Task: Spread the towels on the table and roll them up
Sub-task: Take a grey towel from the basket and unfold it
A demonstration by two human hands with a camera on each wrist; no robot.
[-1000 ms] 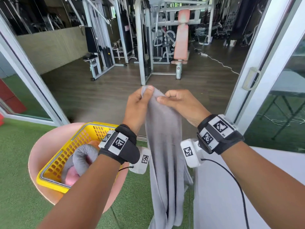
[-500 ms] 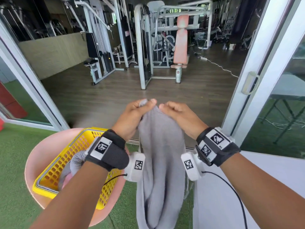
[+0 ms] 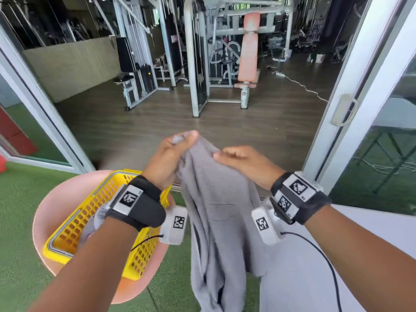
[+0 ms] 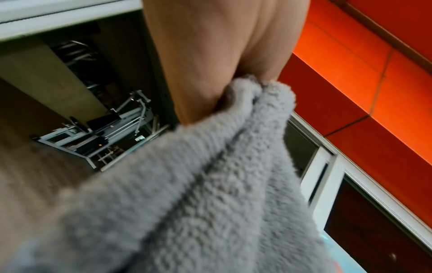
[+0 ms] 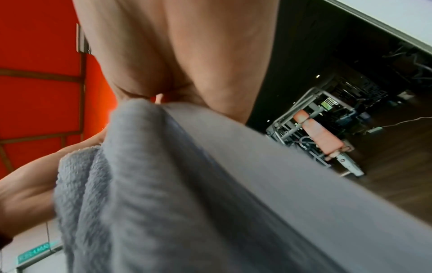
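A grey towel (image 3: 216,212) hangs in the air in front of me, its lower part drooping past the white table (image 3: 371,239) at the right. My left hand (image 3: 177,145) pinches its top corner, and the towel (image 4: 210,184) fills the left wrist view below that hand (image 4: 210,77). My right hand (image 3: 227,155) pinches the top edge a short way to the right. In the right wrist view the towel (image 5: 187,184) hangs bunched from the right hand (image 5: 163,92). More towels (image 3: 96,221), grey and pink, lie in a yellow basket (image 3: 94,212), mostly hidden by my left forearm.
The basket sits on a round pink stool (image 3: 56,199) at the lower left, on green turf (image 3: 18,221). An open sliding door frame (image 3: 351,104) stands ahead, with gym machines (image 3: 225,59) on a wooden floor beyond.
Both hands have come lower with the towel. They have drawn apart along its top edge, so the towel hangs wider between them.
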